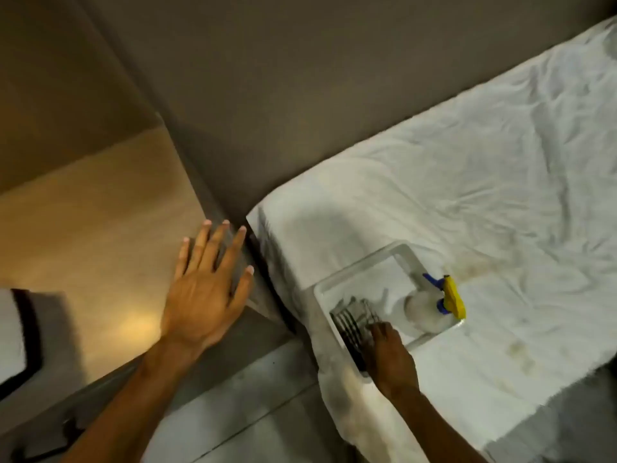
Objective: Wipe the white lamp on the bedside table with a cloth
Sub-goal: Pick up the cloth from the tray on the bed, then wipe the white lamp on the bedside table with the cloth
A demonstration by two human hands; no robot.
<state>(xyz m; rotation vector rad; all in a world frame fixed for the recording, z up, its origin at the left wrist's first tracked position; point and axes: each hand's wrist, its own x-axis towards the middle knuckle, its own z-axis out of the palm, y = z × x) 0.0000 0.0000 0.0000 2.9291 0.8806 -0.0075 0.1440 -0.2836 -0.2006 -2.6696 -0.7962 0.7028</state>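
Observation:
A dark striped cloth lies in the near corner of a white tray on the bed. My right hand reaches into the tray with its fingertips on the cloth; blur hides whether they grip it. My left hand hovers flat, fingers spread, over the right edge of the wooden bedside table and holds nothing. A white object with a dark rim shows at the far left edge; I cannot tell whether it belongs to the lamp.
A clear spray bottle with a yellow and blue head lies in the tray beside the cloth. The bed carries a crumpled, stained white sheet. A narrow gap separates table and bed. Grey wall runs behind, pale floor below.

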